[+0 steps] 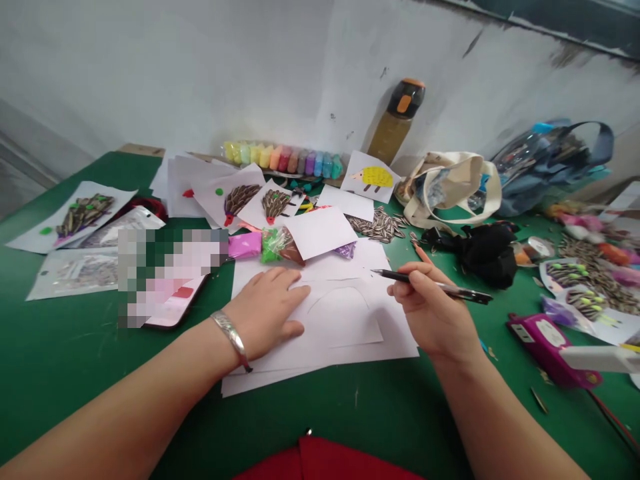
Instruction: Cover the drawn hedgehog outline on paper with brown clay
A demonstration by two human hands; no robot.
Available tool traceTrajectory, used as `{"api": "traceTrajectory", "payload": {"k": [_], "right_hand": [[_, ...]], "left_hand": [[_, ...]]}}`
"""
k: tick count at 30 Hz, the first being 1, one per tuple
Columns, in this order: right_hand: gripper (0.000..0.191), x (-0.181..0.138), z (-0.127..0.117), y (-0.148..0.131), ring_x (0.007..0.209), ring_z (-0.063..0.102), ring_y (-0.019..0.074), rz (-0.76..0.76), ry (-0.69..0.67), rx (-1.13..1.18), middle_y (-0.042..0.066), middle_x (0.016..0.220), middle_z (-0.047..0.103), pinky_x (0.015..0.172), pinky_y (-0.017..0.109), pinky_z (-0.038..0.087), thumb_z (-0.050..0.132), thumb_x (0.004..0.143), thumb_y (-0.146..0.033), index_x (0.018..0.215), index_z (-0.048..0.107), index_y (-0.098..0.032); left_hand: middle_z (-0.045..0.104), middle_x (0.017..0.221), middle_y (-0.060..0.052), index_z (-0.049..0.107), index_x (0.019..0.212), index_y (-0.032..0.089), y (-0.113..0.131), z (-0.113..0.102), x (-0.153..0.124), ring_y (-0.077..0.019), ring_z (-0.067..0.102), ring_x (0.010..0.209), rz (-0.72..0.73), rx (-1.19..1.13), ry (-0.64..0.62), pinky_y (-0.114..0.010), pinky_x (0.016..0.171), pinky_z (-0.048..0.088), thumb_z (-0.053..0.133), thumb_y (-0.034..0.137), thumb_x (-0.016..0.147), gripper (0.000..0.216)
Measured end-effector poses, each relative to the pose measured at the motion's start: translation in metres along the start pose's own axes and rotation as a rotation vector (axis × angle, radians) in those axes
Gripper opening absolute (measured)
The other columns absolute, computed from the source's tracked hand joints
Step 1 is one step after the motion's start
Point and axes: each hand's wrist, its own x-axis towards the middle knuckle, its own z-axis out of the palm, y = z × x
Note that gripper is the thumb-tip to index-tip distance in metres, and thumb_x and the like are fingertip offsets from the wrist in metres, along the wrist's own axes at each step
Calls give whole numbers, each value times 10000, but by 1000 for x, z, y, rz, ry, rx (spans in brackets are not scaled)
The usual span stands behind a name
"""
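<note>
My left hand lies flat with fingers spread on the left part of a small white sheet. A thin curved line arches across that sheet, which rests on larger white paper. In my right hand is a black and clear pen, gripped between thumb and fingers. Its tip points left, above the paper and to the right of the arch. Just beyond the papers sit a pink clay packet, a green clay packet and a blank white card.
A phone with a blurred screen lies left. Seed-covered pictures, a row of coloured clay packets and a bottle stand near the wall. Rightward are loose seeds, a cloth bag, a black pouch and a magenta device.
</note>
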Motion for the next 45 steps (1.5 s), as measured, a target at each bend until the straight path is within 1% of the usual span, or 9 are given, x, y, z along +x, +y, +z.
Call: {"api": "traceTrajectory", "payload": {"k": [3, 6, 8, 10, 12, 18, 26, 33, 45], "right_hand": [[85, 0, 0, 1, 644, 547, 119, -13, -3, -10, -14, 653, 597, 689, 289, 460, 667, 776, -252, 847, 702, -219], [101, -6, 6, 6, 622, 539, 108, -12, -12, -83, -36, 632, 579, 668, 266, 444, 644, 759, -196, 844, 679, -236], [135, -14, 13, 9, 621, 539, 112, 14, -103, -222, -38, 655, 596, 609, 247, 422, 651, 738, -163, 845, 665, -245], [122, -22, 21, 11, 629, 541, 117, 63, -261, -440, -17, 736, 633, 568, 242, 407, 663, 740, -174, 845, 674, -236], [122, -28, 29, 11, 641, 555, 125, 60, -341, -598, -4, 779, 653, 568, 249, 412, 655, 748, -197, 859, 689, -233], [152, -28, 36, 14, 768, 600, 178, -19, -444, -842, 13, 825, 682, 686, 305, 439, 635, 777, -261, 905, 715, -241], [154, -26, 38, 20, 835, 606, 203, -71, -496, -894, 9, 865, 696, 751, 341, 434, 615, 811, -290, 928, 713, -264], [159, -25, 39, 21, 818, 597, 204, -96, -518, -916, 10, 846, 688, 736, 342, 423, 610, 824, -294, 941, 716, -272], [151, -24, 39, 19, 825, 592, 210, -79, -537, -959, 10, 847, 689, 739, 348, 415, 603, 832, -300, 933, 715, -292]], "left_hand": [[500, 1340, -151, 605, 1211, 178, 0, -1, 0, -351, 448, 1217, -1, 1, -3, -500, 997, 396, 661, 343, 807, 440], [500, 1341, -153, 606, 1210, 178, 0, 0, 0, -353, 448, 1219, 1, -2, -3, -501, 996, 396, 662, 339, 807, 438], [502, 1339, -151, 606, 1211, 181, 0, 0, 0, -352, 450, 1218, 4, -4, 7, -497, 996, 398, 670, 344, 802, 445], [509, 1329, -150, 607, 1207, 183, 0, 1, 0, -350, 455, 1214, 7, -5, 18, -492, 993, 400, 683, 345, 792, 452], [516, 1318, -151, 609, 1199, 181, 0, 1, 0, -349, 459, 1210, 10, -5, 23, -490, 991, 401, 693, 345, 785, 453], [518, 1320, -153, 606, 1196, 180, 1, 1, -1, -344, 462, 1211, 13, 3, 22, -489, 990, 402, 684, 367, 795, 450], [506, 1333, -156, 598, 1213, 175, 1, 1, 0, -346, 456, 1214, 10, 3, 6, -491, 993, 393, 675, 368, 804, 459], [517, 1320, -152, 607, 1185, 178, 1, 2, 0, -345, 466, 1201, 17, -8, 29, -490, 981, 401, 681, 362, 791, 442], [532, 1296, -144, 609, 1146, 186, 1, 2, -1, -336, 471, 1191, 19, -30, 50, -474, 973, 403, 690, 348, 778, 411]]}}
